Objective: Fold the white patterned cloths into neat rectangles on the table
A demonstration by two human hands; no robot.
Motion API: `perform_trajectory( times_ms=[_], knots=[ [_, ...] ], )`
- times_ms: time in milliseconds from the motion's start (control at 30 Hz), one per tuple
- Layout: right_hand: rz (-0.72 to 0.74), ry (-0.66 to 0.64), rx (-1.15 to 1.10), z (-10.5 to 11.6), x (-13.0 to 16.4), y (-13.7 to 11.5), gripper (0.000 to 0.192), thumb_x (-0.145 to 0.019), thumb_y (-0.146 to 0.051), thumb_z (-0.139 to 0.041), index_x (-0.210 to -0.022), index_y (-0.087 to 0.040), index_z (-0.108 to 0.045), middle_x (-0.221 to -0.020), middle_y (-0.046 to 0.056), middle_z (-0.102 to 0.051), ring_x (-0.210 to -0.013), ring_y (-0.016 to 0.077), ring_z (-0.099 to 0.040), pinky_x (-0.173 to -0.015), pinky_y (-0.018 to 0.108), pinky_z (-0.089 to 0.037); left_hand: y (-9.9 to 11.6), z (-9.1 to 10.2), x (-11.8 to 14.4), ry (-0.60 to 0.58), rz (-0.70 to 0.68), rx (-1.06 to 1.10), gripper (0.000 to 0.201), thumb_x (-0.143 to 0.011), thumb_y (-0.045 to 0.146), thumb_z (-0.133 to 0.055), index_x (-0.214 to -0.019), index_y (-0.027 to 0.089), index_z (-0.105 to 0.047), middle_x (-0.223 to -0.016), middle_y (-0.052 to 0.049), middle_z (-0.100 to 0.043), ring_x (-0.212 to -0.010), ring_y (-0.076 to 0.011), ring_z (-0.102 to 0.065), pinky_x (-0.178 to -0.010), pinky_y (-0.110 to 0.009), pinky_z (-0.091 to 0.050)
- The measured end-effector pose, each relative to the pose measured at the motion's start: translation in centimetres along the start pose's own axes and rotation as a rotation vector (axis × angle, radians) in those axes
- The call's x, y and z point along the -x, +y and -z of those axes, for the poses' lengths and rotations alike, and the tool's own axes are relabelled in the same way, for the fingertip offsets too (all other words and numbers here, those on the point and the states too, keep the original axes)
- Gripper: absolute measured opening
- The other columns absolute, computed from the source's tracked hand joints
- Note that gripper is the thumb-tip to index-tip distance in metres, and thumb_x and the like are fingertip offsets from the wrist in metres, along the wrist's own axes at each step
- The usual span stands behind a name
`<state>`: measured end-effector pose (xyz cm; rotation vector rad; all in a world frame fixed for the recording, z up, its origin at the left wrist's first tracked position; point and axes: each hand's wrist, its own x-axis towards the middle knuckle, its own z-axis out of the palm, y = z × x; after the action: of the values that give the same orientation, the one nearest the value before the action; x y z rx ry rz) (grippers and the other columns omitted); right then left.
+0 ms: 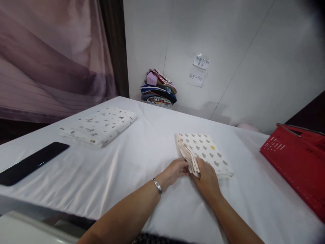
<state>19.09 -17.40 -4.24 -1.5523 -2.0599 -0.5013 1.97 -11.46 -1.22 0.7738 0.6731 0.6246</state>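
Clock set on the middle of the head view, 12 pointing away from the wearer.

White panelled wall [228,47] fills 12 to 2. White-covered table [149,145] spreads below it, lightly creased. Mauve-pink curtain [61,51] at 10, hanging in folds. Red basket [291,166] between 3 and 4, slotted side, cut off by the frame. Stack of folded textiles [158,89] at 12, beyond the table's far edge, mixed colours. Leaf-print cloth [101,125] at 9, folded flat on the table. Mushroom-print cloth [207,149] at 4, also on the table, folded in several layers, layered edge turned to the left. Black slab [33,164] between 8 and 9, glossy, flat.

Right hand [208,179] between 4 and 5, grasping the near end of the mushroom-print cloth's layered edge. Left hand [177,170] at 5, fingers bent, touching that same edge; tips partly hidden, cannot tell whether they pinch. Two paper notes [196,78] on the wall between 1 and 2, the lower reading "45-50". Silvery bracelet [157,186] at 6, on the left wrist.
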Motion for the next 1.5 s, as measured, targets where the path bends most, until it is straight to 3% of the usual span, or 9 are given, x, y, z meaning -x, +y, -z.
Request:
perform_trajectory(
  times_ms=[233,367,533,667,833,1000,1200,1333,1500],
  knots=[
    [-0.206,-0.007,-0.163,1.6,0.6,0.9,0.055,-0.081,-0.024,-0.047,-0.135,-0.019,-0.039,-0.116,0.01,-0.063,-0.097,0.0245,-0.063,-0.08,0.039,-0.053,0.4,0.6,-0.1,-0.037,0.018,-0.022,0.033,-0.068,0.027,-0.066,-0.096,0.011,-0.064,-0.097,-0.012,-0.067,-0.09,-0.022,-0.063,-0.09,-0.037,-0.046],
    [-0.184,-0.042,-0.266,2.9,2.6,1.6,0.047,-0.079,-0.028,-0.051,-0.125,-0.021,-0.049,-0.113,0.009,-0.064,-0.1,0.0274,-0.062,-0.084,0.043,-0.053,0.7,0.8,-0.6,0.03,-0.001,0.041,0.032,-0.071,0.028,-0.066,-0.097,0.009,-0.064,-0.1,-0.014,-0.067,-0.092,-0.022,-0.063,-0.09,-0.035,-0.048],
    [-0.143,-0.05,-0.332,4.0,4.7,2.3,0.046,-0.082,-0.028,-0.054,-0.127,-0.025,-0.047,-0.119,0.009,-0.061,-0.109,0.0292,-0.058,-0.092,0.046,-0.049,1.1,1.7,-1.6,0.098,-0.134,0.114,0.032,-0.072,0.017,-0.063,-0.103,0.009,-0.061,-0.105,-0.015,-0.066,-0.093,-0.0194,-0.064,-0.092,-0.032,-0.048],
    [-0.078,-0.002,-0.38,4.4,5.4,2.7,0.047,-0.083,-0.026,-0.054,-0.129,-0.027,-0.046,-0.12,0.008,-0.061,-0.11,0.029,-0.057,-0.091,0.048,-0.049,1.4,2.3,-2.8,0.289,-0.262,0.03,0.061,-0.069,0.009,-0.066,-0.126,0.011,-0.045,-0.107,-0.015,-0.065,-0.089,-0.0188,-0.065,-0.085,-0.032,-0.052],
    [0.028,0.035,-0.371,4.5,6.0,3.1,0.047,-0.081,-0.022,-0.055,-0.127,-0.028,-0.047,-0.119,0.008,-0.06,-0.109,0.0277,-0.057,-0.089,0.048,-0.049,2.0,3.0,-4.2,0.53,-0.307,-0.46,0.078,-0.067,0.013,-0.068,-0.137,0.019,-0.037,-0.127,-0.015,-0.053,-0.076,-0.0169,-0.063,-0.066,-0.028,-0.053],
    [0.046,0.004,-0.298,4.2,6.8,2.8,0.039,-0.08,-0.02,-0.054,-0.119,-0.026,-0.053,-0.127,0.01,-0.053,-0.116,0.0294,-0.051,-0.095,0.051,-0.046,2.6,3.9,-4.5,0.491,-0.295,-0.604,0.067,-0.062,0.012,-0.068,-0.126,0.02,-0.053,-0.113,-0.01,-0.062,-0.072,-0.0155,-0.06,-0.057,-0.022,-0.048],
    [0.035,-0.005,-0.299,4.4,6.9,2.4,0.044,-0.079,-0.014,-0.051,-0.121,-0.028,-0.054,-0.12,0.009,-0.057,-0.111,0.0306,-0.055,-0.094,0.049,-0.048,2.8,4.5,-4.5,0.45,-0.328,-0.673,0.052,-0.069,0.016,-0.059,-0.121,0.019,-0.058,-0.092,-0.005,-0.068,-0.068,-0.0143,-0.059,-0.051,-0.019,-0.042],
    [0.058,0.001,-0.293,4.2,6.8,2.4,0.045,-0.079,-0.015,-0.052,-0.122,-0.026,-0.053,-0.119,0.01,-0.057,-0.11,0.0306,-0.055,-0.093,0.05,-0.048,2.6,4.9,-5.2,0.468,-0.383,-0.716,0.041,-0.07,0.011,-0.053,-0.109,0.017,-0.065,-0.075,-0.001,-0.067,-0.062,-0.0124,-0.056,-0.058,-0.021,-0.044],
    [0.109,0.034,-0.26,4.2,6.5,2.5,0.037,-0.081,-0.018,-0.053,-0.117,-0.026,-0.057,-0.114,0.009,-0.06,-0.105,0.0271,-0.057,-0.088,0.048,-0.05,2.7,5.1,-5.5,0.506,-0.454,-0.813,0.031,-0.069,0.008,-0.05,-0.09,0.019,-0.07,-0.079,-0.001,-0.069,-0.071,-0.0147,-0.059,-0.07,-0.024,-0.046]
  ],
)
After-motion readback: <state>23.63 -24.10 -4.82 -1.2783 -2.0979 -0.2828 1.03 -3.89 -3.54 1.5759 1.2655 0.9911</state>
